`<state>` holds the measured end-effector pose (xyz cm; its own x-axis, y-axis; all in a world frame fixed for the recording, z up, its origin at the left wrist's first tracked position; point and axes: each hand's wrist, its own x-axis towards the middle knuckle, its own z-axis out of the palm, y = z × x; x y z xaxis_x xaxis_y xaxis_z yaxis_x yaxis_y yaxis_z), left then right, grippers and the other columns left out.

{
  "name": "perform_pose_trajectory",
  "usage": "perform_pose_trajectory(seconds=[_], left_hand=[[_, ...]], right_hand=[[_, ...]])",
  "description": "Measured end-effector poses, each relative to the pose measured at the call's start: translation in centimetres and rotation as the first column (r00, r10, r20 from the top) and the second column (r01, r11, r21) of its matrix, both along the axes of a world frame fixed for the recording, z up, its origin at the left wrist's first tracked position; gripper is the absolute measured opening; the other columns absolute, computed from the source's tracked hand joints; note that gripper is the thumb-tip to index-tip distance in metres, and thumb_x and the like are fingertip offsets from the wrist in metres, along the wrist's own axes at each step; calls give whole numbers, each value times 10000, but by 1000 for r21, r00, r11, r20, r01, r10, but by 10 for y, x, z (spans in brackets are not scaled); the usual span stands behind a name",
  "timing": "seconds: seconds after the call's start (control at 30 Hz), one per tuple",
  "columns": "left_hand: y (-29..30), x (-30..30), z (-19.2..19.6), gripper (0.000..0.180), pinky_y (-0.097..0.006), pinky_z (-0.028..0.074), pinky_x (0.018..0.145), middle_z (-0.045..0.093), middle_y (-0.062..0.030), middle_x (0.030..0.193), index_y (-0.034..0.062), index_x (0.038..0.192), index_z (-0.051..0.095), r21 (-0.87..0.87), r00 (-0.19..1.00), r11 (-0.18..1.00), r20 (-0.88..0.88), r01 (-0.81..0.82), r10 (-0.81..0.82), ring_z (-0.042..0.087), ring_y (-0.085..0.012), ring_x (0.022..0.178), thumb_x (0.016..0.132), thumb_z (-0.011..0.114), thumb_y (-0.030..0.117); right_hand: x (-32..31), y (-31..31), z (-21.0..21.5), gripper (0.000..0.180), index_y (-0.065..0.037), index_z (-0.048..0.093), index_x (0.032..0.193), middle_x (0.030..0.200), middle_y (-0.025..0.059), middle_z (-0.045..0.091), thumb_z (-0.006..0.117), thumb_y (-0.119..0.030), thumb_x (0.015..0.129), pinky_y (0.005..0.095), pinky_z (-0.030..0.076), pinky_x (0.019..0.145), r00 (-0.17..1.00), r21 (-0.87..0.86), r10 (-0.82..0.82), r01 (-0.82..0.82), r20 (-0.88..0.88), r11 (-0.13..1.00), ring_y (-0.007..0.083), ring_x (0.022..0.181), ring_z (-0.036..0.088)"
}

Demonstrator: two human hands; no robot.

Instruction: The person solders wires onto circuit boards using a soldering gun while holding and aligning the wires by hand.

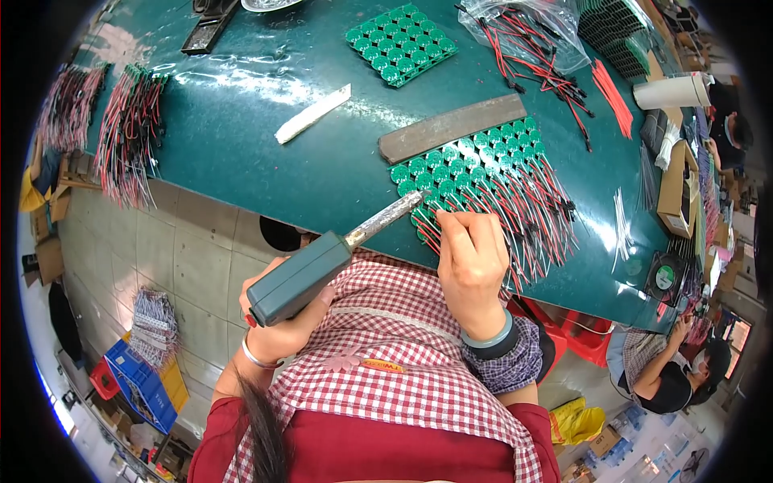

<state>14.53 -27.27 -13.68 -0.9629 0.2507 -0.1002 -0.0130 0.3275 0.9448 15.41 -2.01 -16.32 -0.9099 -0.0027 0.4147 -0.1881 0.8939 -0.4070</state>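
My left hand (pixel 282 326) grips the thick dark-green handle of a soldering iron (pixel 322 262); its metal tip (pixel 407 205) reaches the near left edge of a panel of small round green circuit boards (pixel 467 161). My right hand (pixel 471 258) rests on the near side of that panel, fingers pinched on thin red and black wires (pixel 531 217) that fan out from the boards toward me. A flat grey metal bar (pixel 451 127) lies along the panel's far edge.
All this sits on a dark-green table (pixel 266 88). A second green board panel (pixel 401 42), a white strip (pixel 312 114), a clear bag of red-black wires (pixel 531 36) and wire bundles (pixel 129 129) at the left edge also lie there. Another person (pixel 668 370) sits at lower right.
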Motion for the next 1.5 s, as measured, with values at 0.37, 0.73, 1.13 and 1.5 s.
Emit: perform_pose_trajectory(seconds=[0.37, 0.73, 1.13, 1.5], left_hand=[[-4, 2, 2, 270, -267, 524, 638, 695, -93, 880, -32, 996, 701, -3, 999, 1000, -36, 5, -5, 665, -149, 716, 733, 759, -14], [-8, 7, -3, 225, -263, 496, 586, 673, -81, 831, -31, 943, 699, -18, 997, 999, -69, 34, -35, 636, -145, 664, 725, 756, -32], [-7, 9, -9, 203, -263, 479, 569, 651, -70, 802, -26, 907, 693, -2, 999, 1000, -46, 29, -29, 620, -146, 640, 712, 750, -39], [-14, 14, -5, 266, -274, 522, 645, 693, -103, 856, -40, 990, 705, 29, 998, 997, -7, -69, 69, 663, -167, 694, 729, 754, -25]], right_hand=[[0, -5, 1, 230, 19, 683, 966, 861, 101, 601, 700, 69, 742, 356, 477, 622, 998, -8, -22, 22, -67, 1000, 262, 782, 574], [3, -13, -2, 268, 8, 676, 991, 831, 93, 583, 712, 62, 731, 361, 451, 595, 998, -15, 22, -22, -51, 1000, 259, 731, 544], [4, -16, -6, 243, 3, 677, 979, 830, 82, 583, 711, 44, 742, 354, 448, 576, 999, -5, 19, -20, -41, 1000, 251, 735, 549], [1, -16, -1, 336, 2, 688, 991, 829, 100, 590, 710, 125, 679, 369, 464, 611, 1000, -27, 4, -4, -15, 1000, 268, 752, 561]])
